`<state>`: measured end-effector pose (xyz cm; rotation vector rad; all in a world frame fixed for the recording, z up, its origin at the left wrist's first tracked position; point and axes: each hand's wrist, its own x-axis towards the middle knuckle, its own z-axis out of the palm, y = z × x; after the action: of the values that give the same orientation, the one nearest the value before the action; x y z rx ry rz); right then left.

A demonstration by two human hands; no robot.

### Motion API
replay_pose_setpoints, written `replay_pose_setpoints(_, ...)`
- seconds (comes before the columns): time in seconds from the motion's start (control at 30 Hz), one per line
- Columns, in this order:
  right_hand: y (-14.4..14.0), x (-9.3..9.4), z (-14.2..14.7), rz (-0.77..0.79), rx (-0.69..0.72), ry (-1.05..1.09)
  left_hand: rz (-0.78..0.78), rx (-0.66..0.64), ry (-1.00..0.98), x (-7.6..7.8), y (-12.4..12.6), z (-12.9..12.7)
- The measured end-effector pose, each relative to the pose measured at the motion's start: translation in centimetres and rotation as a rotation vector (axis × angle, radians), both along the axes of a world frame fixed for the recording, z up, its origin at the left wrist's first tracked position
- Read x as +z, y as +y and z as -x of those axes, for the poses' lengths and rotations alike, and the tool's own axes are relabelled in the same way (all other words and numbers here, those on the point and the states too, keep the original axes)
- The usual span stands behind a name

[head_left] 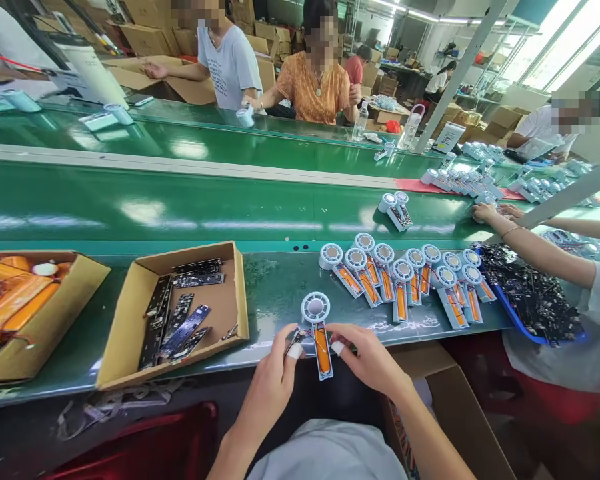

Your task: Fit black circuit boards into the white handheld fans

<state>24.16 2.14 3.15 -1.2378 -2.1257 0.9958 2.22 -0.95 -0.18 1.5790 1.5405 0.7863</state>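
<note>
A pale blue handheld fan housing (pixel 315 308) lies at the bench's front edge, its round head pointing away from me. An orange battery (pixel 323 348) and thin wires show in its open handle. On the left of the handle, my left hand (pixel 270 373) pinches a small dark circuit board (pixel 296 339) close to the wires. My right hand (pixel 373 360) is on the other side, index fingertip at the handle's top and thumb bent in; what its fingers grip is too small to make out. Both thumbs wear white covers.
Several similar fan housings (pixel 403 270) lie to the right, beside a blue tray (pixel 517 323) of dark boards. Left are a cardboard box (pixel 123 320) of circuit boards and another box (pixel 80 293) of orange batteries. A green conveyor (pixel 205 200) runs behind; co-workers sit across and at right.
</note>
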Motion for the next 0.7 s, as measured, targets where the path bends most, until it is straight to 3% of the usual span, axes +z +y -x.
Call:
replay_pose_setpoints(0.17, 1.5, -0.9, 0.4, 0.064, 0.0, 0.21, -0.091, 0.067, 0.011, 0.4, 0.1, 0.3)
replay_pose_setpoints(0.33, 2.3, -1.3, 1.3, 0.574, -0.215, 0.639, -0.152, -0.012, -0.029, 1.6, 0.3, 0.3)
replay_pose_setpoints(0.4, 2.0, -1.3, 2.3, 0.673, -0.267, 0.725, -0.148, -0.002, -0.055, 2.3, 0.3, -0.1)
replay_pose_setpoints(0.6, 0.1, -1.7, 4.6, 0.534, -0.302, 0.713, -0.074, 0.02, -0.152, 3.1, 0.2, -1.4)
replay_pose_setpoints(0.7, -0.4, -1.1, 4.1, 0.259, -0.239, 0.486, -0.051, 0.064, -0.19, 2.6, 0.5, -1.4)
